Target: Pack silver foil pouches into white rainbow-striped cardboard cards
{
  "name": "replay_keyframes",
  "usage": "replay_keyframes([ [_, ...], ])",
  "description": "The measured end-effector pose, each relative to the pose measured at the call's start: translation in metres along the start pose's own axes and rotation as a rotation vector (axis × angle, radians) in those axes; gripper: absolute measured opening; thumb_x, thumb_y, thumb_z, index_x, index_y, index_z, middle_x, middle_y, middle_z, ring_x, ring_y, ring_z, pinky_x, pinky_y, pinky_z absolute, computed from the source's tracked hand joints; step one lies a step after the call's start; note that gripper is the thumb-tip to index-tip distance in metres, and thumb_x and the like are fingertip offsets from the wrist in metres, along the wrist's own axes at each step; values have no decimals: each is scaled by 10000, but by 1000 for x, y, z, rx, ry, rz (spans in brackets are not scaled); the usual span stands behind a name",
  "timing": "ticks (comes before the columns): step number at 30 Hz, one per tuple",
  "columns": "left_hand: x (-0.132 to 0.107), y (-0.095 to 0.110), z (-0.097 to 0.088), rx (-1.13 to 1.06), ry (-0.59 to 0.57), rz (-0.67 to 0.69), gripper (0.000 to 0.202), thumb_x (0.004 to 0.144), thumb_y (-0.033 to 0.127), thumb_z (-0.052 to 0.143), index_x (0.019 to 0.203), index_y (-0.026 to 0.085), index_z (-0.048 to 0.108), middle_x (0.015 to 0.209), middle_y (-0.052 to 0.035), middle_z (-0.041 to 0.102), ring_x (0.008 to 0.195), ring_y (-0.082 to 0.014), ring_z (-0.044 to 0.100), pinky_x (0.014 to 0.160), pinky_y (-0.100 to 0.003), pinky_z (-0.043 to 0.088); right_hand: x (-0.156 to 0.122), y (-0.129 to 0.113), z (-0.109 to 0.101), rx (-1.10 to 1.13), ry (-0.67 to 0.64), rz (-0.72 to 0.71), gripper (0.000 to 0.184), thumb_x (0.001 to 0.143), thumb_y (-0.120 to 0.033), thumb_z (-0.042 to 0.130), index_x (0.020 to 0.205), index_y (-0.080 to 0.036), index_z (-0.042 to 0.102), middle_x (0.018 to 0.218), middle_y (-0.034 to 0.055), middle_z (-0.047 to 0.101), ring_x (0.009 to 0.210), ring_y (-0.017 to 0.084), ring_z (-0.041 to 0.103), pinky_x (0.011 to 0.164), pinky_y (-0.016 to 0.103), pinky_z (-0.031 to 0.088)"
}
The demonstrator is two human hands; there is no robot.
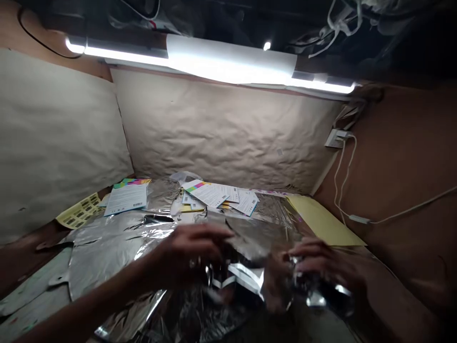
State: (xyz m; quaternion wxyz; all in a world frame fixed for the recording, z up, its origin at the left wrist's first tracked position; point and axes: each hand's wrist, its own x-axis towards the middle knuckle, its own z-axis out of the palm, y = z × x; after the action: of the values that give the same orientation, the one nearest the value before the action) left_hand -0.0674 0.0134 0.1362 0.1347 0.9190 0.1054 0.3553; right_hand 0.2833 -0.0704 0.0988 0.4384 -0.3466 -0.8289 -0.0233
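Both hands are at the front of the work table, over a sheet of shiny silver film point(246, 278) that is creased and smeared by motion. My left hand point(200, 247) comes in from the lower left, its fingers bent over the film's left part. Bunched film shows around the curled fingers of my right hand point(321, 262), on the right side. The fingertips of both hands are partly blurred or hidden behind the film. More clear, glossy plastic film point(103, 257) covers the table to the left of my hands.
Printed cards point(210, 193) lie in a loose pile at the back, with another printed card point(126, 197) to the left. A yellow label sheet point(79, 211) lies at far left, a plain yellow sheet point(323, 221) at right. White cables point(344, 176) hang from a wall socket point(337, 138).
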Motion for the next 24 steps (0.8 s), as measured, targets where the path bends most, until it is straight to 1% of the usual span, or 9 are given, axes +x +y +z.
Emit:
replay_keyframes([
  [2,-32,3,30,89,-144,39,222,916,168,544,1087,272,640,1328,-19,638,1121,-224,656,980,-371,504,-38,-2,25,-26,-60,62,158,920,-242,586,1019,-297,696,1103,32,736,1000,228,677,896,376,540],
  [5,-67,0,68,88,-344,-43,440,951,178,459,1369,315,461,1336,-23,630,1203,-233,612,1009,-395,489,-76,-6,53,-92,-105,106,367,904,-205,597,1249,-325,632,1220,29,701,1094,245,660,957,393,535],
  [9,-80,2,84,73,-565,-132,491,973,237,446,1457,303,392,1405,-57,571,1283,-260,542,1067,-418,428,-88,-8,62,-60,-270,81,409,897,-170,590,1280,-307,634,1264,52,678,1130,255,650,937,378,558],
  [12,-73,4,77,-48,-526,-190,445,946,236,489,1388,282,496,1322,-59,633,1209,-248,591,1027,-356,443,-87,-6,60,45,-347,102,290,908,-196,578,1166,-247,699,1143,80,734,1005,234,703,841,340,592],
  [15,-57,-11,70,-223,-514,-377,250,924,301,523,1121,273,675,934,-10,726,816,-191,672,735,-253,495,-83,-5,63,130,-286,426,250,942,-295,533,1056,-222,742,1004,88,766,902,234,728,790,312,591],
  [17,-43,-31,70,-320,-529,-564,270,943,384,487,881,225,697,640,24,590,556,-132,535,538,-213,389,-77,-4,65,167,-262,727,289,929,-388,559,1083,-217,733,949,78,769,880,245,728,773,307,587],
  [19,-28,-51,72,-407,-565,-733,430,940,513,458,734,180,636,540,42,407,468,-101,371,459,-213,265,-68,-2,66,212,-272,937,391,888,-466,604,1171,-210,689,904,67,765,869,253,723,766,319,583],
  [21,-14,-64,74,-436,-607,-803,510,922,589,450,684,161,592,539,50,333,463,-90,296,447,-221,209,-59,0,63,258,-307,996,504,871,-501,611,1278,-203,615,956,73,757,909,260,715,805,348,576],
  [24,-4,-59,75,-301,-580,-670,483,941,536,454,712,153,637,546,41,419,481,-91,360,488,-219,259,-54,-4,55,238,-343,898,638,844,-520,640,1388,-212,512,1202,114,693,1077,292,667,926,411,535],
])
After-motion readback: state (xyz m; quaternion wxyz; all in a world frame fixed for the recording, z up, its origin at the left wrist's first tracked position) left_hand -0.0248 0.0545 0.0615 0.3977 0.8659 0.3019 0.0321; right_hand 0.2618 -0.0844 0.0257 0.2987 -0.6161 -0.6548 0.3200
